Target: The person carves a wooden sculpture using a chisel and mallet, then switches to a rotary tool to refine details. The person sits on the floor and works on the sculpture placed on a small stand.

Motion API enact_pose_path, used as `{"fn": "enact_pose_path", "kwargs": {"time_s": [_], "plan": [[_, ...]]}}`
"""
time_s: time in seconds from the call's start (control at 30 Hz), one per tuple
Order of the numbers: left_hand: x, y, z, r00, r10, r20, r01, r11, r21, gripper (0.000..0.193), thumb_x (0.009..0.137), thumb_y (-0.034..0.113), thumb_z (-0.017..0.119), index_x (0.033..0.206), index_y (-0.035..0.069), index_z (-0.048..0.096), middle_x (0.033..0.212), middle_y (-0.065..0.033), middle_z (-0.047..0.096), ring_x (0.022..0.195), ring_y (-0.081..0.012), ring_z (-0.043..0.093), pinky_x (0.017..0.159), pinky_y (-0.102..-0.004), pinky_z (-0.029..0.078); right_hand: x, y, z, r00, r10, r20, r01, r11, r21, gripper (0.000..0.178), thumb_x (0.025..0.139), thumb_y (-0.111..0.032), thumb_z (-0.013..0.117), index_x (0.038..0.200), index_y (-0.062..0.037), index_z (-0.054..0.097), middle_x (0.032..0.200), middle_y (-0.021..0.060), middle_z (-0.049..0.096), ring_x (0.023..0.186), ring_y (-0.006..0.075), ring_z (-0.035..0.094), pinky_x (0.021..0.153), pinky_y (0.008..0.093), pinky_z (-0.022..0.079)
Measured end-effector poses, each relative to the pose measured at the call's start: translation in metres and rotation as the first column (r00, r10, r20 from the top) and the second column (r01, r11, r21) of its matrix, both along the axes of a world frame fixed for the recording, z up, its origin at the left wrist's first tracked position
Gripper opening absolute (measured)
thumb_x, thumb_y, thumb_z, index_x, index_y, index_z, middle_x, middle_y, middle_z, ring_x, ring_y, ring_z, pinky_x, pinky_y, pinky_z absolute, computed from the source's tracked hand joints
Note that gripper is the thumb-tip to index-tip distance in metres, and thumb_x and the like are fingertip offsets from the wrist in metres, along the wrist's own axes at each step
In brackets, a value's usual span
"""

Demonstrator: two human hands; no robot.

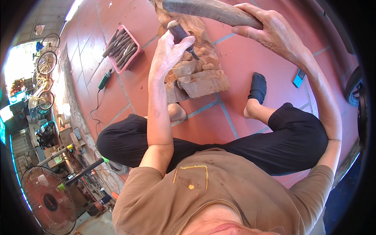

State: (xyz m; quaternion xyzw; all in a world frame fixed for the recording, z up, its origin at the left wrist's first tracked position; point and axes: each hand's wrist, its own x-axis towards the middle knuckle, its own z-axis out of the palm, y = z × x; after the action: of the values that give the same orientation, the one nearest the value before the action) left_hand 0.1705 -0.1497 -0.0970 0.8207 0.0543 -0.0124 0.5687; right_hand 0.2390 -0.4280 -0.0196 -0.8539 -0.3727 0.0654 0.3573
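My left hand (167,53) is closed round a wood chisel (179,33) with a thick dark handle. The chisel's metal tip points down onto a carved block of wood (203,81) on the floor between my feet; whether the tip touches is hard to tell. High on the right, my right hand (276,33) grips one end of a long, worn wooden club (213,11). That club reaches left above the block's far end, apart from the chisel handle. Rounded shapes are cut into the block, and its near end shows a rough, flat face.
Left of the block stands a pink basket (137,62) full of chisels. A green corded rotary tool (104,80) lies nearby. A blue phone (299,79) rests on the tiles at right, near a wheel (354,88). A fan (49,199) and bicycles (46,62) stand at left.
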Motion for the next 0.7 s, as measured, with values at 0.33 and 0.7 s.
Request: {"fn": "enact_pose_path", "kwargs": {"time_s": [0.33,0.7], "plan": [[0.002,0.001,-0.005,0.996,-0.085,0.036,0.078,0.984,0.159,0.015,0.089,0.014,0.07,0.097,0.001,0.065,0.083,-0.0029,0.067,0.076,-0.0079,0.06,0.066,-0.0249,0.048,-0.001,-0.005,0.004,1.0,0.002,-0.011,-0.003,0.999,-0.043,0.051,0.088,-0.034,0.072,0.124,-0.0007,0.06,0.095,0.0266,0.069,0.09,0.0414,0.068,0.077,0.0449,0.051],[-0.008,0.001,-0.014,0.995,-0.076,0.06,0.071,0.995,0.074,0.021,0.087,0.016,0.074,0.097,0.0,0.063,0.083,-0.0044,0.067,0.077,-0.0115,0.061,0.073,-0.0291,0.051,-0.014,0.006,-0.004,0.999,-0.021,0.038,0.022,1.0,-0.007,0.057,0.088,-0.041,0.073,0.13,-0.0066,0.058,0.08,0.0165,0.064,0.071,0.0277,0.062,0.068,0.0385,0.048]]}}
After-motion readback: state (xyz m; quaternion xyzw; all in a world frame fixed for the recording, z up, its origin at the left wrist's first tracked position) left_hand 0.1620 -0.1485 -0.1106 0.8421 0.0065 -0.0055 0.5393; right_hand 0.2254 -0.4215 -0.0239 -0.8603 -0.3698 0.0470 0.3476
